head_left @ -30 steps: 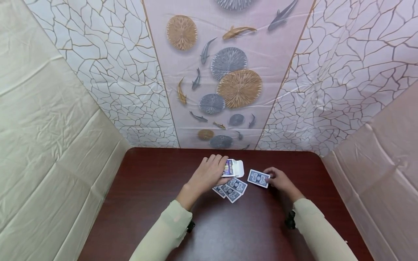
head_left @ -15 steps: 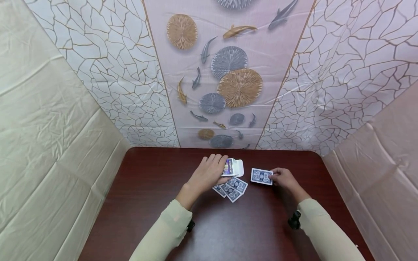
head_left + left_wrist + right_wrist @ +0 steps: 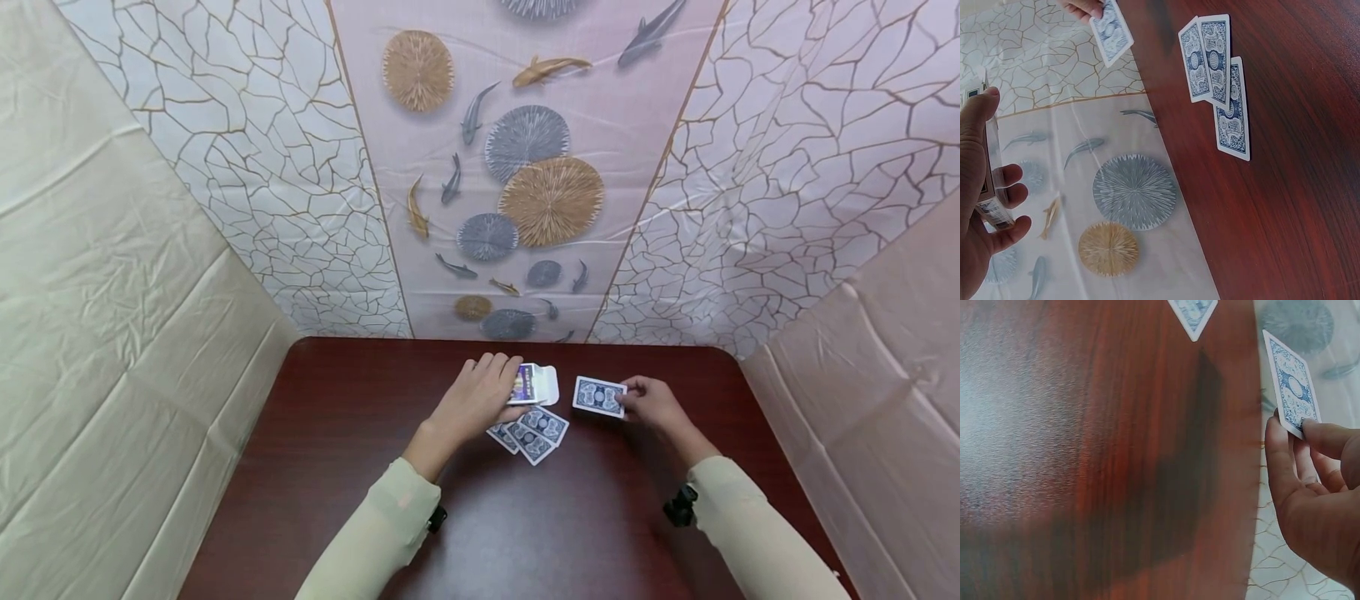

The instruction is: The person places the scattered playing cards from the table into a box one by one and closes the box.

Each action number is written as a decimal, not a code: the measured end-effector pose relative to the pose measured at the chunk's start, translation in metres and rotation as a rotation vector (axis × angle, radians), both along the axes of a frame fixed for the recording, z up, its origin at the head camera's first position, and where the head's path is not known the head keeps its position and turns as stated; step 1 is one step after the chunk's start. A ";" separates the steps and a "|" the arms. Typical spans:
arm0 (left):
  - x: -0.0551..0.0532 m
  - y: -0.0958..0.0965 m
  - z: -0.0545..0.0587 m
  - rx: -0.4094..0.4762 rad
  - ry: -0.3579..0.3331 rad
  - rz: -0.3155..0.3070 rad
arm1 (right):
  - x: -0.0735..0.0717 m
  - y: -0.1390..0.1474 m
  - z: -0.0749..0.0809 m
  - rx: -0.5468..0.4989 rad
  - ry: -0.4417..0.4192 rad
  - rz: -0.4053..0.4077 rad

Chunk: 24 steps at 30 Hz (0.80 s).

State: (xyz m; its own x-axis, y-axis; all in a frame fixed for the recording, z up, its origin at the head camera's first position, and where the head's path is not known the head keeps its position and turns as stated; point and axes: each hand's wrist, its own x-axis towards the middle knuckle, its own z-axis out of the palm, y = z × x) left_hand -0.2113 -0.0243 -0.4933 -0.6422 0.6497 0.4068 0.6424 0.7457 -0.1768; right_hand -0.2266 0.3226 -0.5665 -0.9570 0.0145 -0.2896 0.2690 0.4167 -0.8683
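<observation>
My left hand (image 3: 476, 396) grips a playing card box (image 3: 523, 384), its thumb along one side and fingers along the other. The box's white flap (image 3: 549, 386) stands open towards the right. Between thumb and fingers of my right hand (image 3: 654, 403) is a blue-backed playing card (image 3: 599, 397), pinched at its right end and held above the table; in the right wrist view the card (image 3: 1294, 384) is tilted. Just below the box, several blue-backed cards (image 3: 1216, 62) lie face down and overlapping. Whether more cards are inside the box is hidden.
The dark red-brown table (image 3: 495, 533) ends at a patterned cloth wall (image 3: 480, 167). Beige cloth walls (image 3: 150, 333) stand at the left and right. Each wrist bears a small black camera (image 3: 680, 505).
My right hand has moved slightly right with the card, which is now more level and a little farther up in the view. My left hand keeps the box in nearly the same place.
</observation>
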 end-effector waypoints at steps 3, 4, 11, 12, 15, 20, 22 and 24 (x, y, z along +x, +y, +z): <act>0.000 0.000 0.000 -0.003 -0.017 0.003 | 0.001 0.001 0.006 -0.010 0.026 -0.004; 0.000 0.000 0.000 -0.004 -0.024 0.004 | 0.001 0.001 0.009 -0.013 0.037 0.003; 0.000 0.000 -0.002 -0.011 -0.027 0.004 | 0.008 0.000 0.031 0.018 0.080 0.027; -0.001 0.000 -0.002 -0.008 -0.026 0.001 | 0.009 -0.001 0.034 0.016 0.086 0.031; -0.001 0.001 -0.002 -0.004 -0.032 -0.001 | 0.012 -0.004 0.043 -0.024 0.087 0.032; -0.002 0.002 -0.002 -0.012 -0.026 0.007 | 0.015 -0.010 0.056 -0.066 0.096 0.046; -0.002 0.002 -0.001 -0.016 -0.027 0.008 | 0.017 -0.012 0.061 -0.070 0.108 0.057; -0.003 0.002 0.000 -0.019 -0.030 0.009 | 0.019 -0.014 0.068 -0.076 0.116 0.066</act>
State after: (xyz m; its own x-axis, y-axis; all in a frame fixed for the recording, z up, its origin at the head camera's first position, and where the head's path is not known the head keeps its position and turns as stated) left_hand -0.2139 -0.0219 -0.4935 -0.6598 0.6514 0.3746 0.6410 0.7481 -0.1719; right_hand -0.2080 0.3087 -0.4986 -0.9823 -0.0672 -0.1748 0.1392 0.3624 -0.9216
